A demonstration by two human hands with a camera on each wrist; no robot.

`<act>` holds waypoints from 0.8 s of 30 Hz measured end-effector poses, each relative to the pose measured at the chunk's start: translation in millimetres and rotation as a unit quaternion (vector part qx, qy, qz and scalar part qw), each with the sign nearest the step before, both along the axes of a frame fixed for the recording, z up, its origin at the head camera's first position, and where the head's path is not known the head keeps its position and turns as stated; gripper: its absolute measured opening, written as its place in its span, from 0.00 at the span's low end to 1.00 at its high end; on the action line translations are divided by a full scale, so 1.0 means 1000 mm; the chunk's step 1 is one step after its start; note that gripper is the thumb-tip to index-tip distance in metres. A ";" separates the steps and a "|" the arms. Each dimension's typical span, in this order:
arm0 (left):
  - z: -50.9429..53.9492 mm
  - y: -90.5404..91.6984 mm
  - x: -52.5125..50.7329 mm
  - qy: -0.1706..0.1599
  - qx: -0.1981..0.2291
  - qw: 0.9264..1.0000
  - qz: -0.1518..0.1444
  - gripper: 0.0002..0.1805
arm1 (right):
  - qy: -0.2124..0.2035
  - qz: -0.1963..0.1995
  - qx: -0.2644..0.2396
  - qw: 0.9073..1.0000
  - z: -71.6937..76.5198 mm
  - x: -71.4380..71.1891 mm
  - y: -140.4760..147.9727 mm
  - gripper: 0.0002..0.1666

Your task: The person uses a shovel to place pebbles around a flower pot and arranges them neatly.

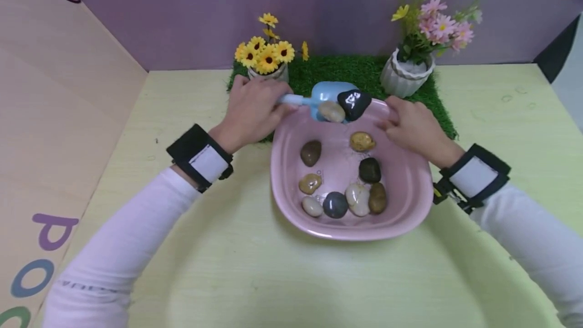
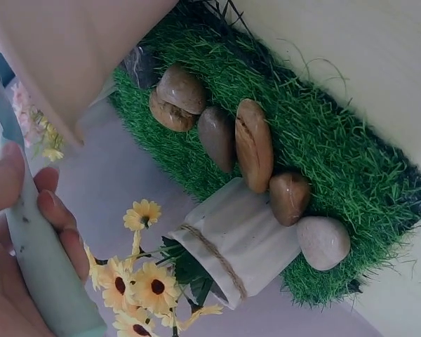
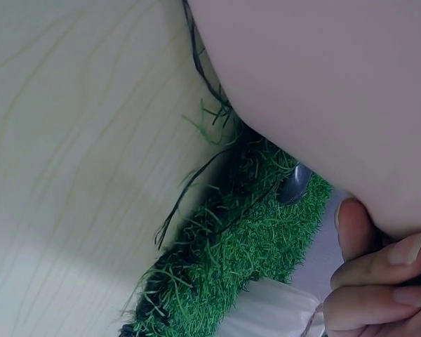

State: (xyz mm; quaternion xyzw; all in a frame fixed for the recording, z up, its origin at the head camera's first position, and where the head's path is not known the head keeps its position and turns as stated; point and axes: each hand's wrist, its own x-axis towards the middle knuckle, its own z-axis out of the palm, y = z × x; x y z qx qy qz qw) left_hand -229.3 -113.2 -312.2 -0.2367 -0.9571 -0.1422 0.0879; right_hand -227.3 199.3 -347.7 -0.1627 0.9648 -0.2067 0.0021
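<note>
Here the hands (image 1: 258, 108) (image 1: 418, 126) grip scoop (image 1: 329, 91) (left) and basin (image 1: 412, 201) (right), two flowerpots (image 1: 405, 78) standing on turf (image 1: 306, 77) just behind.

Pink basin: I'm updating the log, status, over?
Left hand grips blue scoop, two stones at its edge. Right hand grips pink basin. Flowerpot close beyond left hand.

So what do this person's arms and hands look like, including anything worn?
Both arms wear long white sleeves; faint dark lettering crosses the left one. A black fabric wrist strap with a white rectangular patch circles each wrist. The left hand and right hand are ungloved.
</note>
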 end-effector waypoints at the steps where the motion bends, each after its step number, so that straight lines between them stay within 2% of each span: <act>1: 0.000 0.000 0.000 0.002 0.000 1.000 0.005 0.15 | 0.001 -0.001 0.000 1.000 0.000 0.000 0.000 0.14; 9: -0.001 0.000 -0.002 0.026 -0.003 0.999 0.046 0.17 | -0.003 -0.002 0.004 1.000 0.002 0.001 -0.001 0.13; 17: 0.000 0.004 -0.002 0.013 0.006 0.996 0.084 0.18 | 0.007 -0.003 0.011 1.000 0.001 0.000 -0.001 0.14; 24: -0.004 0.006 -0.003 0.034 0.010 0.994 0.099 0.22 | -0.004 -0.003 0.005 1.000 0.000 0.000 0.000 0.13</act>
